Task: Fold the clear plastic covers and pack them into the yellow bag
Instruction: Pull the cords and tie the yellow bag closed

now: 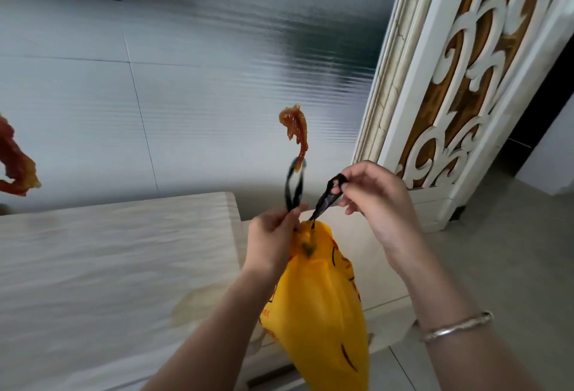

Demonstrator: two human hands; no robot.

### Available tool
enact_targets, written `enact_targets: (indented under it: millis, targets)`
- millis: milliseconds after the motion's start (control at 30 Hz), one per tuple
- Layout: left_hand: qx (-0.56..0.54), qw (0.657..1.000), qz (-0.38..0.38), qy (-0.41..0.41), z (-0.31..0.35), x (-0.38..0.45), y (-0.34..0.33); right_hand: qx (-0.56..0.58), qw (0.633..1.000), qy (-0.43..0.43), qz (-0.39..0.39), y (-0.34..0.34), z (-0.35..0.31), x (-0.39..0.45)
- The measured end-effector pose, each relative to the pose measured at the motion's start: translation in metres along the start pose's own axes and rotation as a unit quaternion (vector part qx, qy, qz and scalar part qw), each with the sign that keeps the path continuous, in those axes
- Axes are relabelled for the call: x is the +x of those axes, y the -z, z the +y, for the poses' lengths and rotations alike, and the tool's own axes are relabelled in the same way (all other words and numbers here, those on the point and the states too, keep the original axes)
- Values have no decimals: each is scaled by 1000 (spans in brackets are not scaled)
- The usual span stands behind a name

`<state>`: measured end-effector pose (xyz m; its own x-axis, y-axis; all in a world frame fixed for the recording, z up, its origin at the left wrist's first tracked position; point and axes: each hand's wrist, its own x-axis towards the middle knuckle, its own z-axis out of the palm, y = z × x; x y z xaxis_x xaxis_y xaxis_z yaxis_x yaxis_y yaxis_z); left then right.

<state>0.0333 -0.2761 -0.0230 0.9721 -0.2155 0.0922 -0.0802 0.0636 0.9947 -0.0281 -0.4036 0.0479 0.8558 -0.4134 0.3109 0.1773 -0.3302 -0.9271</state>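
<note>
Yellow bag (320, 306) hanging, past cabinet edge (231, 201)

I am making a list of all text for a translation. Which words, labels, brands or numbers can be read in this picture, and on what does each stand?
Nothing can be read with certainty.
Yellow bag: red and dark print along its left edge and right side, folded and blurred, not readable.
Black drawstrings, table, wall: no text visible.
</note>
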Motion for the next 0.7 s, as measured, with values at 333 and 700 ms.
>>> enact_targets:
  millis: [333,700]
  targets:
    - [281,939,-145,-135,-2,-13,1,-112,987,67,-96,-21,1,-3]
    - [97,985,-127,65,13,-1,17,-319,941,57,-91,-21,21,-2]
